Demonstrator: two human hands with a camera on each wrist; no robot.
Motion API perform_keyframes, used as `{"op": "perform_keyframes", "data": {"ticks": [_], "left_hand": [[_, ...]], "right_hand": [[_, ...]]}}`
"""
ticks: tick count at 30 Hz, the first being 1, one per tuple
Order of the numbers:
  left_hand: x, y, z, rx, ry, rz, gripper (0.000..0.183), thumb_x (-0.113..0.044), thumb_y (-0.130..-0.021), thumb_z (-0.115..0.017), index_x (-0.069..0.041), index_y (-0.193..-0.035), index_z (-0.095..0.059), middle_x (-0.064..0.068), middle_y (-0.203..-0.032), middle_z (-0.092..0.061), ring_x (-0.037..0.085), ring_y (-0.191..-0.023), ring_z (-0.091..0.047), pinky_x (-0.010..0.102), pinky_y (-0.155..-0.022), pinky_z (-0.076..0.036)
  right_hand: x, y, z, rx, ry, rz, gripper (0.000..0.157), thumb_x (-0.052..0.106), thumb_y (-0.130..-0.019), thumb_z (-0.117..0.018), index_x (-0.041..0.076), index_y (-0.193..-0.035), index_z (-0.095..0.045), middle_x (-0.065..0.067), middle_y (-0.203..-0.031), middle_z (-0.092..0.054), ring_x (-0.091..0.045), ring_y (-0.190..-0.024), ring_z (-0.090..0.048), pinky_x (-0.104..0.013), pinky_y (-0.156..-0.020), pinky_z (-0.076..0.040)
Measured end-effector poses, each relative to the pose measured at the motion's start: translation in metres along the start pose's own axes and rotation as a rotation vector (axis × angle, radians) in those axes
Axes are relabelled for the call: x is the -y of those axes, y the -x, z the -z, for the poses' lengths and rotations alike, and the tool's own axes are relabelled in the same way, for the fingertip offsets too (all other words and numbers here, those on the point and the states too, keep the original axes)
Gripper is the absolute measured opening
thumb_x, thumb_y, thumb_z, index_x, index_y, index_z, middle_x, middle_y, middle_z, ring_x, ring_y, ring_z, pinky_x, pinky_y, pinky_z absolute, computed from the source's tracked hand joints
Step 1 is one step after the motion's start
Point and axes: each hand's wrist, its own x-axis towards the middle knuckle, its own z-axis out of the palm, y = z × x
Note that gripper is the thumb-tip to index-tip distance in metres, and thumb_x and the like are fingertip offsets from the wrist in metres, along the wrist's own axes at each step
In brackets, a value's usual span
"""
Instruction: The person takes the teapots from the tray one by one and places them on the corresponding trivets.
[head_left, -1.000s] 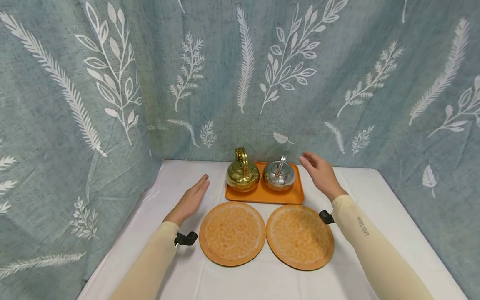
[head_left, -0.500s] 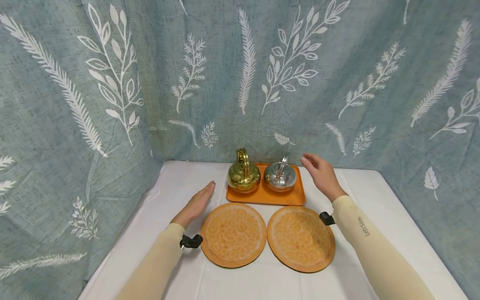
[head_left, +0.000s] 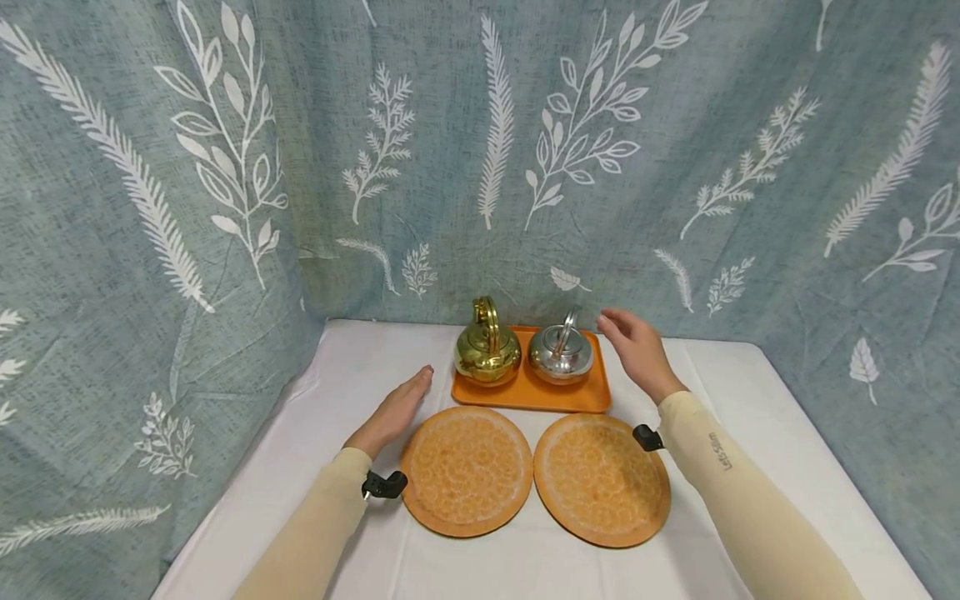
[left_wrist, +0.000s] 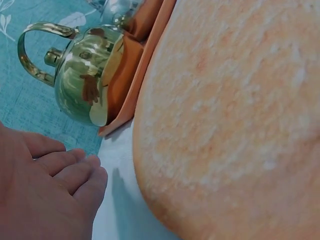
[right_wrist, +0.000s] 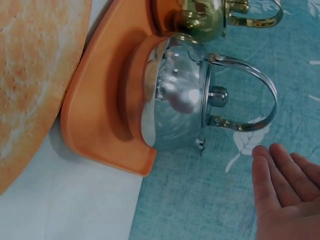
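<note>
L grip (head_left: 392, 413) & R grip (head_left: 639, 350) flank tray (head_left: 527, 395), fingers ext'd.

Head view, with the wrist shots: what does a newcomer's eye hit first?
Probably the shiny gold kettle and silver kettle, side by side on an orange tray at the far side of the table. Next, two big tan discs, the left disc and the right disc, nearer the viewer. The left hand and right hand flank the tray, holding nothing.
</note>
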Motion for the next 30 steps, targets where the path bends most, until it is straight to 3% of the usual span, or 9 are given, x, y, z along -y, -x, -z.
{"op": "perform_keyframes", "data": {"ticks": [8,16,30], "left_hand": [[0.0025,0.0019,-0.0055,0.015,0.047,0.004,0.079,-0.057,-0.119,-0.020,0.002,-0.171,-0.023,0.025,-0.170,-0.036,0.042,-0.157,-0.035,0.055,-0.132,-0.020],[0.0087,-0.0047,-0.0060,0.055,0.103,-0.020,0.078,-0.055,-0.119,-0.020,0.004,-0.170,-0.023,0.024,-0.172,-0.032,0.041,-0.157,-0.033,0.053,-0.132,-0.018],[0.0052,-0.0040,-0.0100,0.083,0.129,-0.014,0.080,-0.056,-0.119,-0.018,0.006,-0.170,-0.022,0.023,-0.173,-0.029,0.039,-0.160,-0.029,0.051,-0.132,-0.019]], "right_hand": [[-0.0013,-0.0019,-0.0058,0.013,-0.020,-0.013,0.067,0.052,-0.116,-0.049,-0.001,-0.156,-0.055,-0.024,-0.141,-0.066,-0.043,-0.132,-0.063,-0.061,-0.119,-0.044],[-0.0031,-0.0038,-0.0079,0.013,-0.026,-0.012,0.059,0.044,-0.118,-0.048,-0.002,-0.155,-0.055,-0.026,-0.142,-0.066,-0.044,-0.131,-0.063,-0.060,-0.118,-0.044],[-0.0081,-0.0032,-0.0086,0.026,-0.037,-0.018,0.064,0.048,-0.117,-0.047,-0.002,-0.156,-0.054,-0.024,-0.144,-0.064,-0.045,-0.132,-0.061,-0.059,-0.118,-0.045]]}}
